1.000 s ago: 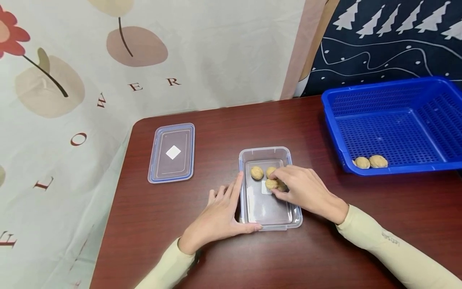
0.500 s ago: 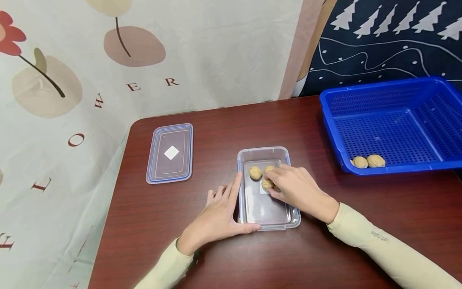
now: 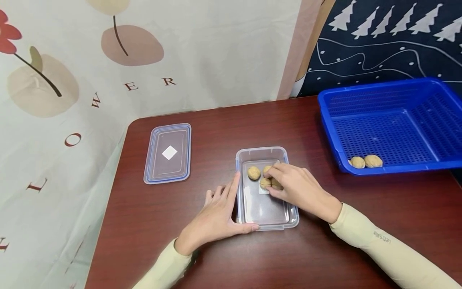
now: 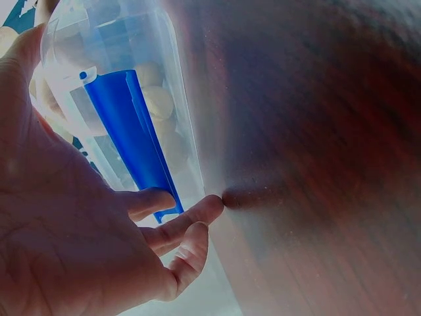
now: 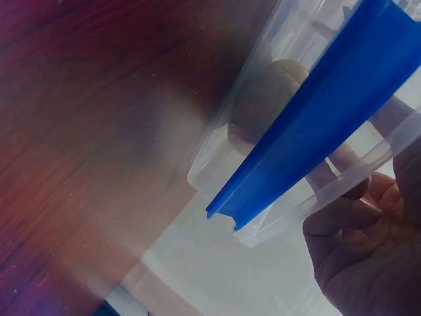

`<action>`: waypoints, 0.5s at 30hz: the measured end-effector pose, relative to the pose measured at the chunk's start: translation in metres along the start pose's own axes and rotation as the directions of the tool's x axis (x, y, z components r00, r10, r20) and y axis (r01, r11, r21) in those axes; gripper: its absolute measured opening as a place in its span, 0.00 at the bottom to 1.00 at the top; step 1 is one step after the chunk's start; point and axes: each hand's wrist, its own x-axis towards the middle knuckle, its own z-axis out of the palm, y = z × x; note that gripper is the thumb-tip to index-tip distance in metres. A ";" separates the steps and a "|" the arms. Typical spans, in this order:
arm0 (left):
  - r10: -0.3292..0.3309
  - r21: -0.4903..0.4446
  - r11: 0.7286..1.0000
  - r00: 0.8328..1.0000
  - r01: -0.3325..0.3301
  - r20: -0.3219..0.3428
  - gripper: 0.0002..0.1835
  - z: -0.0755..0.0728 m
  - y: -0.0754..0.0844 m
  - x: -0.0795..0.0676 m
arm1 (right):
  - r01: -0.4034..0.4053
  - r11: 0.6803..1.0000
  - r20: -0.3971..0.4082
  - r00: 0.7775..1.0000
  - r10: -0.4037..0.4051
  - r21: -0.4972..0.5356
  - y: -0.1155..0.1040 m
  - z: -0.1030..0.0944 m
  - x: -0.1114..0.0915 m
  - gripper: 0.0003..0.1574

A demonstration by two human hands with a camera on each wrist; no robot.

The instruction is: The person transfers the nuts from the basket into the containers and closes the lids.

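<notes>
A clear plastic food container (image 3: 266, 210) stands without its lid mid-table, several walnuts (image 3: 254, 173) inside toward its far half. My right hand (image 3: 299, 188) reaches in over the right wall, thumb and fingertips curled about a walnut (image 3: 265, 183) low over the container floor; the hand partly covers the walnuts beside it. Along the left wall and near corner lies my left hand (image 3: 218, 216), fingers straight against the side and thumb on the near rim. In the left wrist view its fingertips touch the wall by a blue latch (image 4: 131, 131).
The container's lid (image 3: 155, 170), blue-edged with a white square label, lies flat at the left. At the right stands a blue plastic basket (image 3: 375, 128) with several walnuts (image 3: 373, 161) in its near left corner. A printed cloth (image 3: 223, 52) hangs behind the table.
The right hand's walnut has shifted slightly left and settled lower among the others. My left hand stays against the container. The head view has drifted slightly.
</notes>
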 end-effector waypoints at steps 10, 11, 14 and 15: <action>-0.004 0.008 1.000 1.000 0.004 -0.001 0.78 -0.001 -0.001 -0.001 | -0.082 0.987 -0.009 0.996 0.084 0.136 0.006 -0.008 -0.008 0.26; -0.002 0.005 1.000 1.000 0.002 0.000 0.78 -0.001 -0.001 -0.001 | -0.086 0.985 -0.008 0.996 0.089 0.149 0.006 -0.009 -0.009 0.27; -0.004 -0.004 1.000 1.000 0.004 0.004 0.78 -0.001 -0.001 -0.001 | -0.097 0.981 -0.006 0.995 0.099 0.170 0.008 -0.012 -0.013 0.27; -0.005 -0.007 1.000 1.000 0.005 0.005 0.78 -0.002 -0.001 -0.001 | -0.101 0.980 -0.008 0.995 0.104 0.170 0.009 -0.014 -0.015 0.27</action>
